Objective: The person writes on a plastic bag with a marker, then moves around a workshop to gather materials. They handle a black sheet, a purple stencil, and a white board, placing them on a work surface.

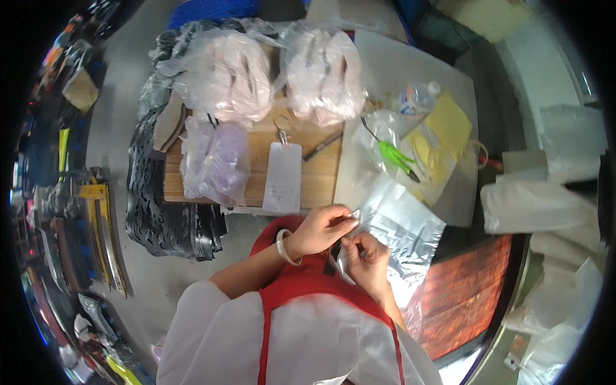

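Note:
Close together in front of my red apron, my left hand (323,230) and my right hand (367,260) are both closed in a pinch. Between them is the gathered edge of a shiny silvery plastic bag (404,221), which spreads out to the right over the table corner. A pale strip (342,264) hangs beside my right hand; whether it belongs to the bag I cannot tell. Just beyond my left hand, a written paper sheet (283,179) lies under a metal hook clip (282,136) on a wooden board (317,179).
Clear bags of pale pink pieces (240,77) and a lilac-filled bag (221,160) cover the board's far and left sides. A black marker (323,145), green-handled snips (394,154), a plastic bottle (418,98) and yellow sheets (449,122) lie around. Black cut sheeting (157,212) hangs at the left.

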Motion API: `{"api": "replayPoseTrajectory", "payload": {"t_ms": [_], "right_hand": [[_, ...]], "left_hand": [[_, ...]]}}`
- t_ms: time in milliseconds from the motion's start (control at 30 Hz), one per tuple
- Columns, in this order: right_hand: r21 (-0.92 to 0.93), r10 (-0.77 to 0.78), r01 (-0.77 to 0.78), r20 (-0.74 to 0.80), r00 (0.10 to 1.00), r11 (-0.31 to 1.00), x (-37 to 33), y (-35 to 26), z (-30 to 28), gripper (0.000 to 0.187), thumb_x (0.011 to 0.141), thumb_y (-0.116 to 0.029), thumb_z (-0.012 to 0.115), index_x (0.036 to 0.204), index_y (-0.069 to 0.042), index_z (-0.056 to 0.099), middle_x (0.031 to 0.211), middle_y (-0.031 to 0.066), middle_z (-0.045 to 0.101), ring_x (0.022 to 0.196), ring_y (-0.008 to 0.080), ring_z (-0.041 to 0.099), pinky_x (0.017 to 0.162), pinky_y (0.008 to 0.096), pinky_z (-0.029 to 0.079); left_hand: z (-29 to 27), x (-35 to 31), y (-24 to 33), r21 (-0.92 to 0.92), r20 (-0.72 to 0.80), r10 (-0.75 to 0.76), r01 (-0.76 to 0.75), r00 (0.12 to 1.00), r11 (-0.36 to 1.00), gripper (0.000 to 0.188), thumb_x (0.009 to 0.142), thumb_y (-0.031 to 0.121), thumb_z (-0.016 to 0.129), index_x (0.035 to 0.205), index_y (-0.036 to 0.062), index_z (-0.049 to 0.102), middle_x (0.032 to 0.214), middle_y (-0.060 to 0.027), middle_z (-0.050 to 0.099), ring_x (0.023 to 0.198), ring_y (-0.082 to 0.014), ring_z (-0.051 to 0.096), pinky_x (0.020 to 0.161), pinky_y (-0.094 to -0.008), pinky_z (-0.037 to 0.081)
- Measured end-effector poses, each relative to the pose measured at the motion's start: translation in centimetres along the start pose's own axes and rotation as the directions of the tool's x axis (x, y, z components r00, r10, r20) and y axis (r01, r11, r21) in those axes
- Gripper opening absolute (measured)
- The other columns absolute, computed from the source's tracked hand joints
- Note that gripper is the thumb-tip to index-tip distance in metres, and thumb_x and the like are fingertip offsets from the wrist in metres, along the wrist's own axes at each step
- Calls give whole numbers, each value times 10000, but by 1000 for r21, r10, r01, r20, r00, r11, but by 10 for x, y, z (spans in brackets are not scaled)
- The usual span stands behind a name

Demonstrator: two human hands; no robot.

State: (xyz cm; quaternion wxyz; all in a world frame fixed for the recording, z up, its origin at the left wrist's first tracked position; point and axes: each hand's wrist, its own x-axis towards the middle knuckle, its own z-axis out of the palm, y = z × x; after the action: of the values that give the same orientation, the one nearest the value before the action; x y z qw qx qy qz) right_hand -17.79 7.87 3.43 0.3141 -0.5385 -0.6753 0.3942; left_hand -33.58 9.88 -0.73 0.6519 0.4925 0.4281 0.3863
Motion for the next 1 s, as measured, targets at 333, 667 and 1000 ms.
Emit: {"api": "replayPoseTrajectory", "payload": {"t_ms": [333,667,1000], "right_hand": [[441,17,-28,28,999,897,22,-4,41,80,896,2,544,831,-42,558,708,-1,540,619,59,500,527,218,431],[890,545,-306,80,835,337,58,-33,64,111,883,-93,502,867,-28,591,756,44,616,645,169,581,547,282,476],[-620,-399,378,112,910,687,79,-94,125,758,640,-59,764,1313,-65,415,1299,231,425,1196,463,394,988,463,367]], "left_hand": [[-43,-55,2,-808,-244,-212,-78,946,584,102,927,153,578,878,73,537,840,-33,617,777,-117,604,719,-274,493],[-237,-121,-22,-786,-607,-421,-429,674,445,121,973,226,484,891,140,508,674,21,529,492,-61,454,418,-206,343],[-183,-92,83,215,119,343,-362,932,907,169,848,126,665,875,33,527,757,-83,593,597,-155,585,539,-271,435]]}}
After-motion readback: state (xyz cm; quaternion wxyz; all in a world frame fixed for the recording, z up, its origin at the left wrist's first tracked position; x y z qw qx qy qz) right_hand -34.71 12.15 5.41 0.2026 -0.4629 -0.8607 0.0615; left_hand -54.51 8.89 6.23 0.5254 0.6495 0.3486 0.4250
